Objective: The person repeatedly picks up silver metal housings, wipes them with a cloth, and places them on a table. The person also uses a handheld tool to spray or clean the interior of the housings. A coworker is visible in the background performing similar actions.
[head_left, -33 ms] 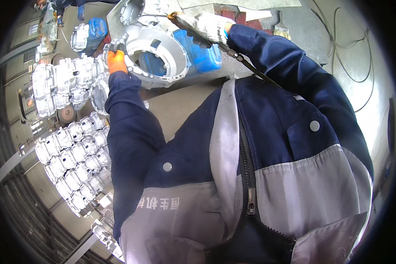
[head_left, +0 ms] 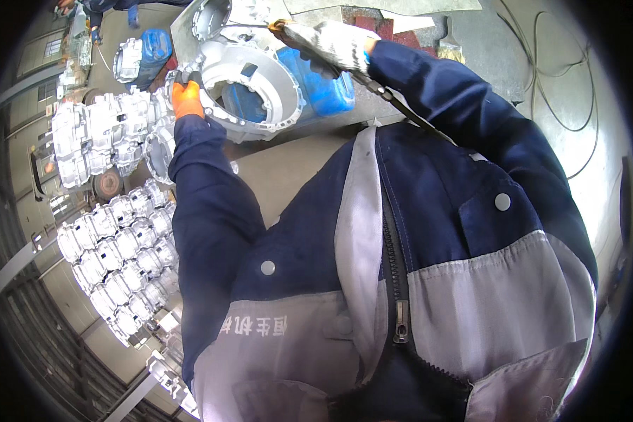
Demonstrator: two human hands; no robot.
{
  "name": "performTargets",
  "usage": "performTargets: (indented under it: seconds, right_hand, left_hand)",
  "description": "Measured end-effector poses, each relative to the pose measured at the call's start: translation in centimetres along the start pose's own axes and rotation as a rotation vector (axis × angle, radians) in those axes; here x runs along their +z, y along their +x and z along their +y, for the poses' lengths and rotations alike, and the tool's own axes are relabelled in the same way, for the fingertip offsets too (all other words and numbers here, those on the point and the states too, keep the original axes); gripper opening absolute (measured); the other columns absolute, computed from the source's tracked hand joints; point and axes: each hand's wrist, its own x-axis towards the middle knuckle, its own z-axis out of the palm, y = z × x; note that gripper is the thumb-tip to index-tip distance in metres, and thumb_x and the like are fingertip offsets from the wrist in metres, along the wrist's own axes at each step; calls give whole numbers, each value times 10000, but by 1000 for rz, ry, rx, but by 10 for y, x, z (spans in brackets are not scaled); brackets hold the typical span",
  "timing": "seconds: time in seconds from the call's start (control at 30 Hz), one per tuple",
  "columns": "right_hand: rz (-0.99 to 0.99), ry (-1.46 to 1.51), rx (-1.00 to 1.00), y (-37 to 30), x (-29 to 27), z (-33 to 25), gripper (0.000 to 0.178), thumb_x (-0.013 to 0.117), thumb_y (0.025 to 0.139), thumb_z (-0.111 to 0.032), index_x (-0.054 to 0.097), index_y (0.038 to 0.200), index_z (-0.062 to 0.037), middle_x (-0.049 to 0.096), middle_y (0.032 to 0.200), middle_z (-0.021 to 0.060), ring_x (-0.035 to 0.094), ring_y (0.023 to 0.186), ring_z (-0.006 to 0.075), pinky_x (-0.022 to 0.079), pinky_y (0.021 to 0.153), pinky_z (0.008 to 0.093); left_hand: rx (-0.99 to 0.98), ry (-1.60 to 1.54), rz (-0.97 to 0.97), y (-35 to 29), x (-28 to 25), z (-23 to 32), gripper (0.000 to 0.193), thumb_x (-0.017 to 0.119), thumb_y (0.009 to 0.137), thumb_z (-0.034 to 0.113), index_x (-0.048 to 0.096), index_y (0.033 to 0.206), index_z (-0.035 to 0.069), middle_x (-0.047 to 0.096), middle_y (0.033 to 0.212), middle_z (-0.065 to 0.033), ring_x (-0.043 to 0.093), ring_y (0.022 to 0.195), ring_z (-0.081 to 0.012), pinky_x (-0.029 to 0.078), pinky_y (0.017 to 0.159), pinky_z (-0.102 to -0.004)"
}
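A large silver cast metal housing (head_left: 288, 77), ring-shaped with a wide round opening, lies in front of me. My left hand (head_left: 187, 97), in an orange and black glove, is closed on the housing's left edge; its fingertips are partly lost against the metal. Above the housing's far rim, my right hand (head_left: 334, 46) wears a whitish knit glove with dark patches. Its fingers wrap a slim hand-held air tool (head_left: 278, 27) with a yellow part and a thin dark rod pointing left. From that fist a dark hose (head_left: 408, 112) with a metal coupling runs back towards my body.
Blue plastic containers (head_left: 330, 91) show beside and through the housing. Another round casting (head_left: 211, 17) stands beyond it. Several silver castings (head_left: 105, 133) are stacked at left. Reddish blocks (head_left: 383, 29) lie at the back, and a loose cable (head_left: 534, 77) at right. Another person's hand (head_left: 96, 34) is far left.
My right hand and sleeve have shifted very slightly, and the hose with them. The left hand and the housing look the same.
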Motion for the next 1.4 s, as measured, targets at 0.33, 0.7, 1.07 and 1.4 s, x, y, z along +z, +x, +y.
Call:
performTargets:
  seconds: [0.33, 0.7, 1.07, 1.4]
  right_hand:
    - [-634, 365, -236, -78, -71, 66, 531, 440, 942, -398, 402, 1288, 3, 573, 927, 148, 611, 751, 176, 506, 674, 259]
    - [-585, 404, 184, -101, -75, 93, 495, 532, 903, -379, 471, 1156, 42, 605, 781, 94, 625, 612, 105, 534, 524, 233]
    - [-504, 246, 82, -89, -57, 104, 580, 511, 867, -514, 525, 1116, 9, 608, 758, 123, 624, 568, 161, 546, 502, 250]
    - [-558, 243, 244, -93, -71, 92, 434, 560, 895, -338, 503, 1152, 7, 608, 810, 92, 584, 577, 116, 502, 520, 228]
  left_hand:
    - [61, 55, -39, 0, -7, -1, 307, 599, 731, 204, 596, 946, -16, 636, 790, -98, 564, 706, -195, 439, 639, -327]
    - [73, 144, 8, 12, -3, -22, 330, 599, 717, 240, 587, 924, -16, 625, 742, -143, 566, 627, -242, 435, 596, -361]
    - [84, 121, 34, 10, -3, -18, 349, 631, 711, 236, 601, 945, -21, 627, 738, -134, 563, 646, -222, 436, 605, -350]
    - [76, 83, 11, 16, 0, -25, 353, 623, 707, 254, 597, 921, -25, 613, 713, -131, 555, 621, -225, 430, 580, -348]
